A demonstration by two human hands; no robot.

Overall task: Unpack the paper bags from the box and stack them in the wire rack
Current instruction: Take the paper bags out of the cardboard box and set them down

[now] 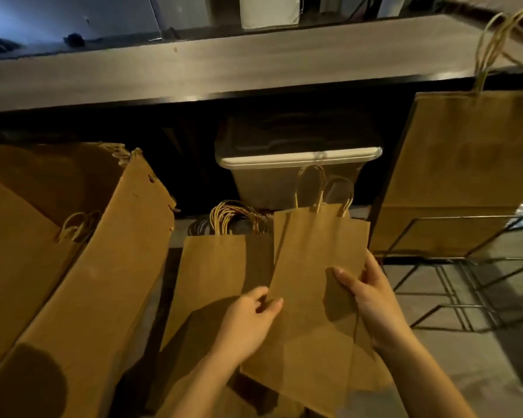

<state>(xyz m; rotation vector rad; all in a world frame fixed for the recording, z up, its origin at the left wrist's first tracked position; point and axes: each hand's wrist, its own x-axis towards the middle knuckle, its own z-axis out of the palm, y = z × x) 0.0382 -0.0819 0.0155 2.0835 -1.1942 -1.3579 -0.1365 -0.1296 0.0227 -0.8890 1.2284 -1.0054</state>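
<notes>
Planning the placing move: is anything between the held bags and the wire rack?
Nothing visible does. The small paper bags are held left of the wire rack, bare floor between; a large bag stands at its back.

Bare left hand (pixel 249 319) and right hand (pixel 372 300), short rounded nails, forearms uncovered as far as visible.

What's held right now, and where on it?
A few flat brown paper bags: left grip pinches the left edge, right grip holds the right edge, thumb on front.
</notes>
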